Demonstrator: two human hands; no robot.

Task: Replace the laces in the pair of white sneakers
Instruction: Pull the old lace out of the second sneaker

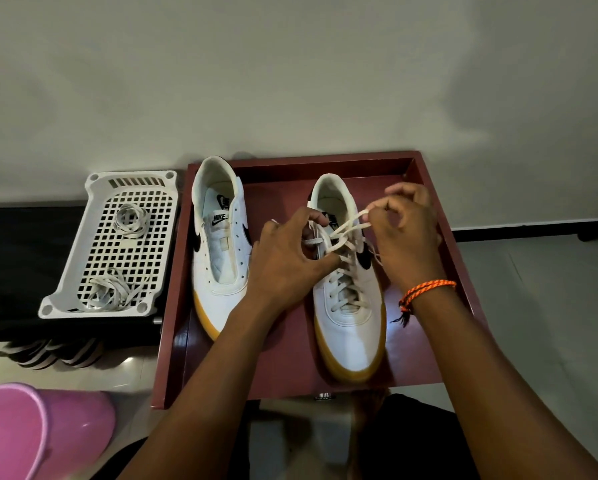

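- R sneaker (349, 317) sits in the right half of the dark-red tray (439, 216), directly under both hands; L sneaker (217, 268) sits in the tray's left half, just left of the left hand (283, 261), not touched.
- Left hand: fingers curled, gripping one end of the white lace (346, 233) over the R sneaker's top eyelets; thumb lies against the laced upper.
- Right hand (408, 237): fingers curled, pinching the other lace end/loop, raised a bit above the collar, far-right of the knot area.
- The 2 lace strands cross btwn the hands, above the tongue.
- An orange braided bracelet (427, 291) on the right wrist.
- Both sneakers lie lengthwise near-to-far: toes near, heel openings far, roughly parallel; L one sits a bit farther back, heel close to the tray's far rim.
- Look: white uppers, black swoosh on sides, tan/gum soles, "NIKE" tag on the L tongue. R sneaker laced w/ white criss-cross rows up to the top; L sneaker has bare eyelets, tongue exposed.
- White perforated basket (82, 271) left of the tray, on a black surface, holds 2 loose bundles of pale laces (131, 220), 1 far, 1 near.
- Pink bucket (30, 431) at near left, on the floor.
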